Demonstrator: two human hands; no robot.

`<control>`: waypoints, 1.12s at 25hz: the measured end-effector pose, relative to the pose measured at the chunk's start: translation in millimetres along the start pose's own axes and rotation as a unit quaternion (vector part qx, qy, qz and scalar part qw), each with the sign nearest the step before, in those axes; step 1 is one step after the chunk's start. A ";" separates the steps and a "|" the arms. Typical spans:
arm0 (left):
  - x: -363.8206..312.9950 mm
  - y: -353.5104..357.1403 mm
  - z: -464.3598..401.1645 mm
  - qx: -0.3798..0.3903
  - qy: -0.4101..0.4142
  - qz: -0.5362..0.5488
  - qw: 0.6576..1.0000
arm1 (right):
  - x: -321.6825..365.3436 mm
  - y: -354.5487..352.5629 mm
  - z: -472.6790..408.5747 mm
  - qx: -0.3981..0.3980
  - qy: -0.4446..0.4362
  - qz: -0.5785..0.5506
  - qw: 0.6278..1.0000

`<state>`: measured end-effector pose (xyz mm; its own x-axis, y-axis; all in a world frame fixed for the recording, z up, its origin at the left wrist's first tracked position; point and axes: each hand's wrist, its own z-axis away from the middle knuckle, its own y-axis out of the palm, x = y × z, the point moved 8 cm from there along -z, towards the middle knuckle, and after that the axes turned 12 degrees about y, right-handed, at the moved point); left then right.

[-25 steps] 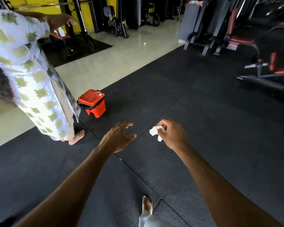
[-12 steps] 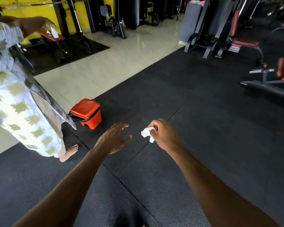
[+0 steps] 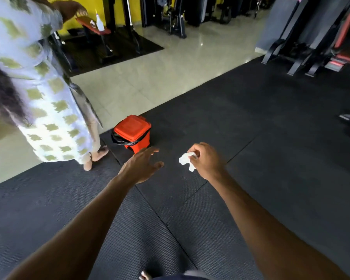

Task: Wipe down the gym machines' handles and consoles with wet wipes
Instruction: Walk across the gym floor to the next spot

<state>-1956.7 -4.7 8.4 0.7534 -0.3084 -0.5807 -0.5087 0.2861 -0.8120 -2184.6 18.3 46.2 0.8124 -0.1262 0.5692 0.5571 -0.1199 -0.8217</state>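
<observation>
A: While both arms are reaching forward over the black rubber floor mat [image 3: 251, 138], the right hand [image 3: 207, 161] is pinching a crumpled white wet wipe [image 3: 185, 159] between thumb and curled fingers [image 3: 196, 152].

B: Where is the wipe sitting?

A: It is hanging in the air off the left side of that hand, above a seam in the mat, touching nothing else.

B: Left hand?

A: The left hand [image 3: 140, 166] is stretching out palm down, fingers released and spread, gripping nothing. It is hovering just beside the orange bin [image 3: 132, 131], apart from it.

B: Bin details?

A: Lid is sitting closed, a black liner is bunching round the rim, and it is standing near the mat's edge where the pale tiled floor [image 3: 160, 77] begins.

B: Anyone else?

A: A second person [image 3: 38, 87] in a white, green-patterned garment is standing barefoot at the left, one foot on the mat's edge.

B: Background?

A: A white spray bottle [image 3: 99, 22] is standing on a red bench [image 3: 93, 26] at top left; black gym machines [image 3: 311, 37] are lining the far side.
</observation>
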 end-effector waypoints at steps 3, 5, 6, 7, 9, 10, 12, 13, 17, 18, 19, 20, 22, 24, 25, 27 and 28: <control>58.2 -34.9 -9.7 0.001 -0.020 0.004 1.000 | 44.9 42.0 -33.8 0.019 0.002 0.002 1.000; 92.9 -57.2 -20.2 0.003 -0.024 0.004 1.000 | 71.0 65.6 -58.7 0.023 0.002 -0.001 1.000; 107.2 -66.0 -26.7 0.004 -0.025 0.004 1.000 | 80.7 76.3 -71.1 0.023 0.000 0.001 1.000; 125.9 -77.1 -36.9 0.002 -0.027 0.004 1.000 | 92.1 90.1 -88.1 0.023 -0.006 0.002 1.000; 164.0 -98.0 -62.4 0.001 -0.037 0.005 0.999 | 113.0 118.6 -126.5 0.019 -0.014 0.004 1.000; 182.8 -106.3 -77.6 0.006 -0.041 0.007 0.999 | 121.9 132.9 -147.8 0.018 -0.016 0.005 1.000; 219.8 -121.1 -111.6 0.020 -0.041 0.005 0.999 | 138.3 163.2 -192.2 0.016 -0.012 0.006 1.000; 238.4 -128.7 -130.6 0.030 -0.042 0.002 0.999 | 146.4 179.0 -215.9 0.018 -0.008 0.006 1.000; 296.6 -162.7 -198.3 0.087 -0.034 -0.022 0.995 | 180.0 230.1 -296.7 0.044 0.004 -0.023 0.999; 312.5 -174.7 -217.4 0.090 -0.031 -0.030 0.995 | 189.9 241.9 -317.7 0.054 0.004 -0.024 0.998; 329.6 -185.2 -234.4 0.090 -0.033 -0.032 0.995 | 197.1 253.6 -337.1 0.063 0.010 -0.022 0.998; 346.6 -193.7 -249.9 0.095 -0.037 -0.030 0.994 | 204.0 263.4 -355.6 0.064 0.017 -0.019 0.998; 376.7 -201.9 -276.7 0.116 -0.035 -0.021 0.992 | 214.5 278.5 -388.1 0.064 0.030 -0.008 0.997; 409.5 -207.1 -308.4 0.145 -0.026 -0.019 0.989 | 225.0 295.8 -419.6 0.076 0.045 -0.006 0.996; 427.9 -212.2 -326.8 0.154 -0.023 -0.014 0.988 | 231.8 306.9 -436.5 0.080 0.055 -0.003 0.995; 460.6 -224.0 -360.6 0.169 -0.010 -0.007 0.986 | 243.4 330.5 -464.2 0.090 0.076 0.001 0.993; 475.8 -231.3 -378.6 0.178 0.001 -0.009 0.984 | 247.8 340.8 -478.4 0.091 0.091 -0.009 0.992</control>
<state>-1638.3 -561.1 -102.3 0.7605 -0.3175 -0.5665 -0.3170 0.5799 -0.7505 -1875.7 -524.9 -79.8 0.7667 -0.3030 0.5661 0.6067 0.0532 -0.7932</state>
